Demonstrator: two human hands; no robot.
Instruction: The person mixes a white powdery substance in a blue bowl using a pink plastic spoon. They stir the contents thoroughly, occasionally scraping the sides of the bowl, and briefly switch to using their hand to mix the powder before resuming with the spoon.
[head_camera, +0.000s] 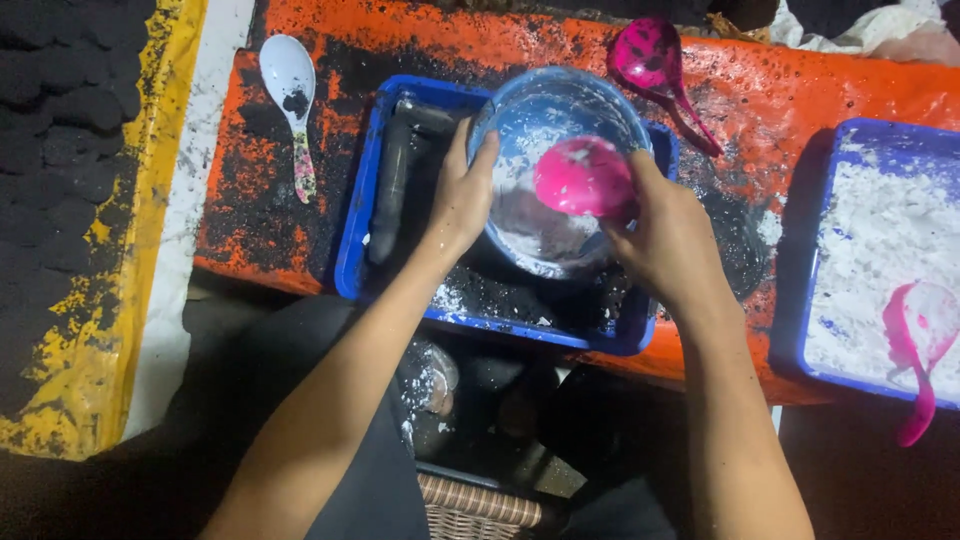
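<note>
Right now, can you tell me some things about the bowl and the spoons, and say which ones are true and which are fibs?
1. The left hand grips the rim of the blue bowl. True.
2. The right hand holds a green scoop in the bowl. False: the scoop is pink.
3. The bowl sits in a blue tray. True.
4. The white spoon lies inside the bowl. False: it lies on the orange table, left of the tray.
5. Another pink spoon rests in the tray of white powder. True.
</note>
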